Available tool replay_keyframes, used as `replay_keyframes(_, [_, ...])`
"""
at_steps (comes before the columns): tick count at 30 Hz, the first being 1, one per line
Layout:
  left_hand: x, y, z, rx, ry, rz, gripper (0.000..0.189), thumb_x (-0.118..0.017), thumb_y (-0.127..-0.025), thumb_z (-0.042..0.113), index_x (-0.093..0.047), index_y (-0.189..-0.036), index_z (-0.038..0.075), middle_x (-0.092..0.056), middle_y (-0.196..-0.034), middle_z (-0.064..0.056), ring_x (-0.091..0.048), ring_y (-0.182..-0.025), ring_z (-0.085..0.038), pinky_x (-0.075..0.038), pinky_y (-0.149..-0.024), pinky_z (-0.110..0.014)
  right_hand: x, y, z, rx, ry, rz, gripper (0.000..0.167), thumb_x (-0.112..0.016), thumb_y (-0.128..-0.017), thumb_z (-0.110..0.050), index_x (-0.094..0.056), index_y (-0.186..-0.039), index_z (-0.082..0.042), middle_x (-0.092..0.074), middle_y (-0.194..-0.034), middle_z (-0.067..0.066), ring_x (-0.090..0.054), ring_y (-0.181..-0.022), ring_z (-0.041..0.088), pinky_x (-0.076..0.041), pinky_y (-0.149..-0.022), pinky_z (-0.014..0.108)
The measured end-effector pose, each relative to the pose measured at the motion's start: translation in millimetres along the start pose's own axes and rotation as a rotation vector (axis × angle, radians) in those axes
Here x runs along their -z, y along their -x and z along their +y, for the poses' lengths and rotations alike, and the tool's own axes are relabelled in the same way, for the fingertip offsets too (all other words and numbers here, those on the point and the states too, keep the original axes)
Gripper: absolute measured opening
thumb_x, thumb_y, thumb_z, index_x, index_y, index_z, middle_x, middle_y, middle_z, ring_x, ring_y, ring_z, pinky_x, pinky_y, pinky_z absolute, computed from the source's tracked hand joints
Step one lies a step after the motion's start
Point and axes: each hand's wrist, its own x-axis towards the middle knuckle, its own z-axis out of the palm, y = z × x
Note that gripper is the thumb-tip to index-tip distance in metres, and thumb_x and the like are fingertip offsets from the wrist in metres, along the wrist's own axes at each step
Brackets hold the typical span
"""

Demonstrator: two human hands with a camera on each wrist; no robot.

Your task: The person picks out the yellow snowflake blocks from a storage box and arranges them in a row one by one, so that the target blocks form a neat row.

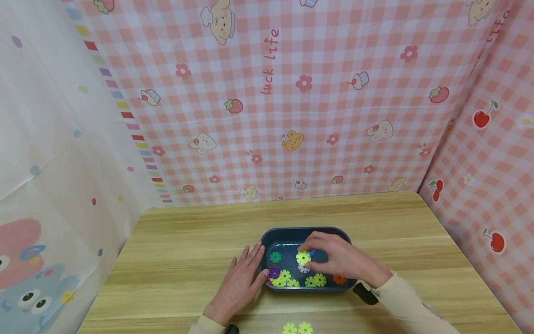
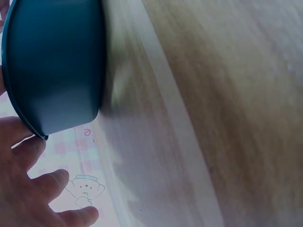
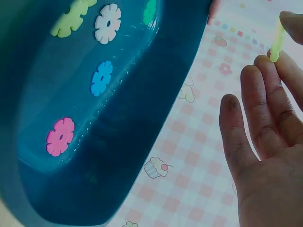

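Reading "luck life," cloth hangs behind right fingers pinching a yellow disc, left fingers spread.

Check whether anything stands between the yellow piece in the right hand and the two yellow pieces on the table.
Yes, the near wall of the blue tray runs between the yellow piece, pinched in the right hand, and the two yellow pieces on the table. The left hand is at the tray's left end, off that line.

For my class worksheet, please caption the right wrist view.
The right hand pinches a yellow piece over a dark tray holding other colourful notched pieces.
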Motion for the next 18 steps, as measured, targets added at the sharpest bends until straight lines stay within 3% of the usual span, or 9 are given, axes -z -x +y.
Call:
replay_keyframes(5, [-1.0,-0.3,-0.2,0.005,0.005,0.000,0.063,-0.044,-0.110,0.045,-0.036,-0.162,0.011,-0.026,-0.170,-0.004,-0.026,-0.154,-0.039,-0.026,-0.117,-0.071,-0.9,5.8,-3.3,-0.010,0.000,0.007,0.029,-0.076,-0.096,-0.027,-0.073,-0.124,-0.020,-0.064,-0.119,-0.012,-0.062,-0.107,0.008,-0.058,-0.092,0.041])
replay_keyframes(18, [-0.7,-0.5,0.7,0.009,0.007,-0.006,0.062,-0.044,-0.110,0.043,-0.035,-0.162,0.010,-0.025,-0.170,-0.004,-0.026,-0.154,-0.039,-0.026,-0.117,-0.070,-2.7,20.3,-7.0,0.046,-0.029,0.046,0.027,-0.077,-0.096,-0.026,-0.074,-0.121,-0.018,-0.064,-0.115,-0.011,-0.065,-0.102,0.016,-0.060,-0.087,0.039])
